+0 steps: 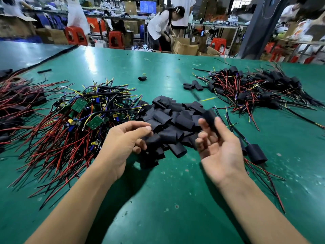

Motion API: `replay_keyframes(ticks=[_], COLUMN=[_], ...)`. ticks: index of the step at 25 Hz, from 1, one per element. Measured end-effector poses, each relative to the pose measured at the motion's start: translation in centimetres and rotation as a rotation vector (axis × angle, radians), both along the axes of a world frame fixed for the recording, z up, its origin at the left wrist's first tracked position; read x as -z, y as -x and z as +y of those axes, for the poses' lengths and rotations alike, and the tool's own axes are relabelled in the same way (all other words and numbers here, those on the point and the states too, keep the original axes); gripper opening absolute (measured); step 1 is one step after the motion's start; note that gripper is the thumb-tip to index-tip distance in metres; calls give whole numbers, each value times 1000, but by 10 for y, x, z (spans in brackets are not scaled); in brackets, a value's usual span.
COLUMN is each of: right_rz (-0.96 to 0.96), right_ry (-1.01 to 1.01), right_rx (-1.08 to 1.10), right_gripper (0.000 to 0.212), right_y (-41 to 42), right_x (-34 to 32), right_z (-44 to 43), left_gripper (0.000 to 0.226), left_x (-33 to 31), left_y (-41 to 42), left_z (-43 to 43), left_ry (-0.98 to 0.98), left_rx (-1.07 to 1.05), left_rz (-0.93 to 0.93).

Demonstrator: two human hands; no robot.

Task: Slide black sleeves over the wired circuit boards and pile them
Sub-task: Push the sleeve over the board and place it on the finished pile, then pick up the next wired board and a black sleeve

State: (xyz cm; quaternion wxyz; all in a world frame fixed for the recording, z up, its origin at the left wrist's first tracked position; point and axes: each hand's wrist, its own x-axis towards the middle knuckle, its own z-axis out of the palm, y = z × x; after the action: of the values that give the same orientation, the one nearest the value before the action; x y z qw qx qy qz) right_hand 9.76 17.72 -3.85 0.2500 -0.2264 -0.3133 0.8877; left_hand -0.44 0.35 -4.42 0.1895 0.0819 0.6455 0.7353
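Note:
A heap of empty black sleeves (173,118) lies in the middle of the green table (168,199). Left of it sits a tangle of bare green circuit boards (79,110) with red, black and yellow wires. My left hand (123,140) hovers over the heap's near left side, fingers curled, thumb and forefinger pinching a black sleeve (152,140). My right hand (218,148) is palm-up and holds a blurred black sleeve (212,118) between thumb and fingers. A sleeved board (255,154) lies just right of that hand. Finished sleeved boards (253,88) are piled far right.
More sleeved, red-wired pieces (15,103) lie at the far left edge. A few loose sleeves (193,85) and one single sleeve (142,78) lie further back. Beyond the table, people work among red stools (115,39) and cardboard boxes (184,46).

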Motion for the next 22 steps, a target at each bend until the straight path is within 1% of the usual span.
replay_keyframes(ticks=[3, 7, 9, 12, 15, 17, 19, 22], right_rz=[-3, -57, -85, -93, -63, -37, -37, -102], right_ry=[153, 212, 191, 156, 192, 214, 178, -45], right_rx=[151, 213, 214, 221, 255, 270, 267, 245], right_gripper=[22, 38, 39, 36, 47, 56, 58, 56], right_y=[-6, -7, -6, -4, -5, -6, -5, -2], right_x=[1, 7, 11, 13, 12, 11, 12, 13], right_z=[20, 34, 35, 34, 35, 35, 33, 26], left_gripper=[9, 5, 4, 16, 32, 41, 44, 35], left_x=[5, 15, 19, 23, 23, 26, 27, 24], left_y=[11, 24, 26, 26, 26, 25, 25, 22], left_z=[-6, -17, -18, -18, -17, -18, -19, -20], left_ry=[61, 307, 425, 616, 741, 801, 836, 838], left_rx=[-135, -340, -352, -327, -305, -296, -297, -300], left_rz=[46, 253, 318, 424, 520, 546, 535, 551])
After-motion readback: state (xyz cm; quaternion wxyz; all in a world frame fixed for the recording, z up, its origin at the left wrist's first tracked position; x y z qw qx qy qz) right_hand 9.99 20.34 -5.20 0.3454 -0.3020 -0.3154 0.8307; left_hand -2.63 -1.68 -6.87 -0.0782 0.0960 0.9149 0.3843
